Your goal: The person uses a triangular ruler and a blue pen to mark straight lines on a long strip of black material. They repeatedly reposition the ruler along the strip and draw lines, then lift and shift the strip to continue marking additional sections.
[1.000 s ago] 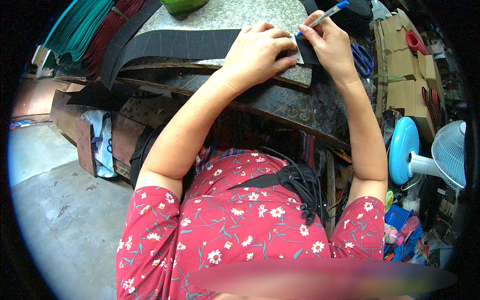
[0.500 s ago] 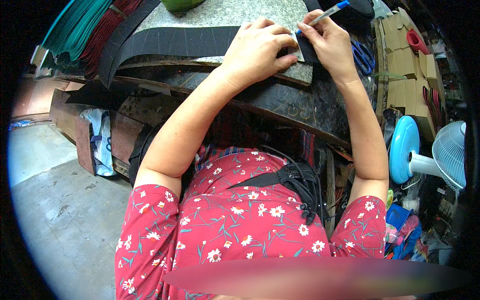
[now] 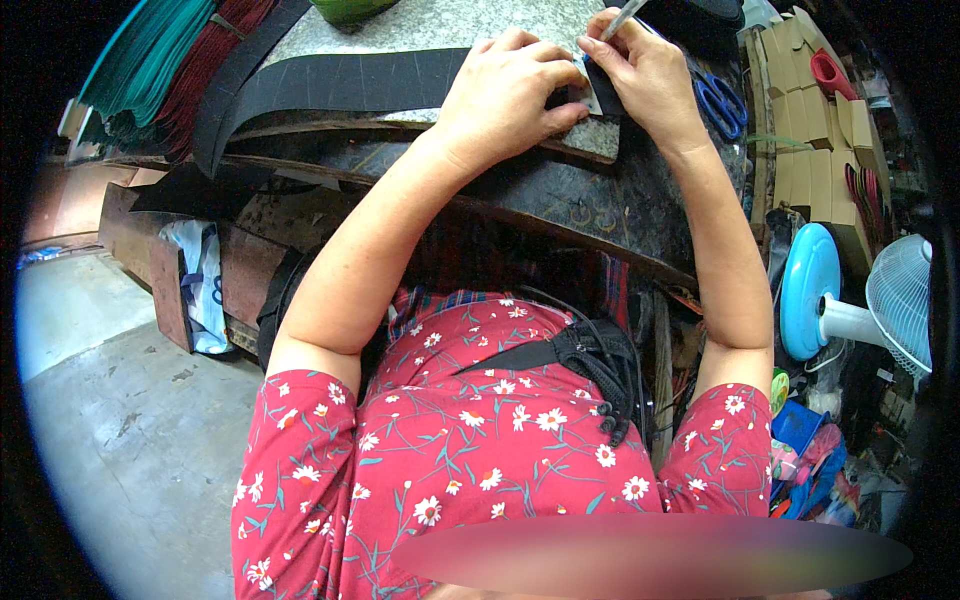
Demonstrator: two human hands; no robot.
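A long black strip of material (image 3: 350,84) with thin pale cross lines lies along a speckled grey stone slab (image 3: 450,32). My left hand (image 3: 512,92) rests over the strip's right part, fingers curved down and thumb apart from them. By its fingertips, a small whitish flat piece (image 3: 592,95) shows on the strip, partly covered. My right hand (image 3: 645,85) pinches a pen (image 3: 625,15) close beside that piece. The pen's tip is down between the two hands, mostly hidden by fingers. Blue-handled scissors (image 3: 722,105) lie to the right of my right hand.
Teal strands (image 3: 150,75) and dark red strands (image 3: 205,80) are bundled at the far left. Part of a green round object (image 3: 350,8) sits on the slab. Cardboard boxes (image 3: 805,110) and a blue-white fan (image 3: 812,290) stand at right. The dark worktable edge (image 3: 560,215) runs before me.
My right hand has shifted slightly left and up, and the pen has swung more upright, its blue end leaving the picture. My left hand stays over the strip.
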